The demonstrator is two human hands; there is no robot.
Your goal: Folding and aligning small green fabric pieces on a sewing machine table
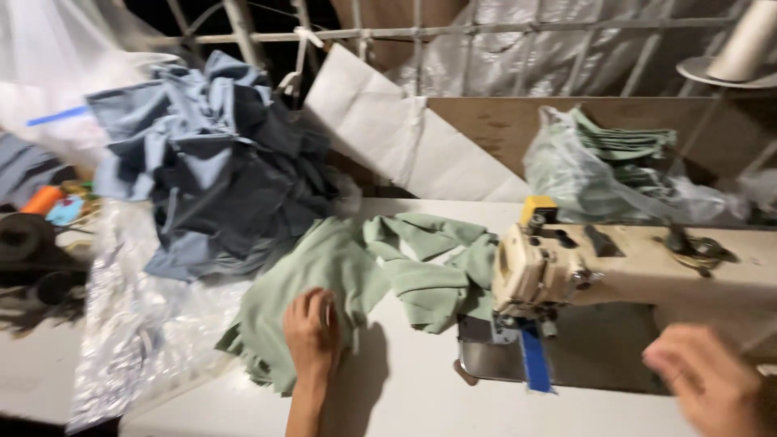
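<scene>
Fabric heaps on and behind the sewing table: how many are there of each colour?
Blue heap: 1
Loose green cloth, under the left hand: 1
Bagged green stack: 1
Total: 3

The right hand is blurred and touches no fabric.

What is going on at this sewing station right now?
A person sits at a cream sewing machine. The left hand presses flat on a pale green fabric piece on the white table. The right hand, blurred, hovers by the machine bed, holding nothing visible. A heap of blue fabric lies behind, and a plastic bag of green pieces sits past the machine.
</scene>
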